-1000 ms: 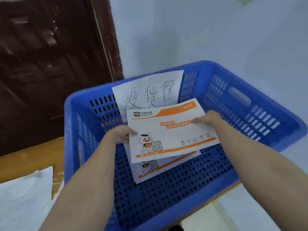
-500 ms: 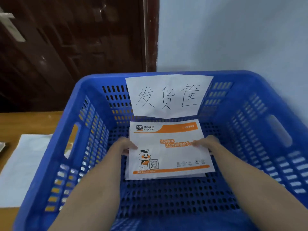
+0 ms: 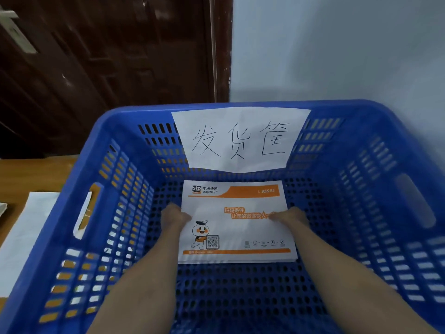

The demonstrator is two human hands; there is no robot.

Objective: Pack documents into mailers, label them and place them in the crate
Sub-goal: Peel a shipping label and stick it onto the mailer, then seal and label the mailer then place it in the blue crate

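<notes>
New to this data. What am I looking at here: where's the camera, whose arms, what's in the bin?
No robot here: a person wears one camera on the head, looking down at their own arms. The left hand and right hand each grip a side edge of a white-and-orange express mailer, lying on other mailers on the floor of a blue plastic crate. A handwritten paper sign hangs on the crate's far wall. White sheets lie on the wooden table to the left.

A dark brown wooden door [image 3: 103, 68] fills the upper left of the frame, a metal handle [image 3: 14, 32] at its far left edge. A pale bluish-white wall [image 3: 337, 49] takes the upper right. A wooden tabletop [image 3: 31, 174] shows at middle left.
</notes>
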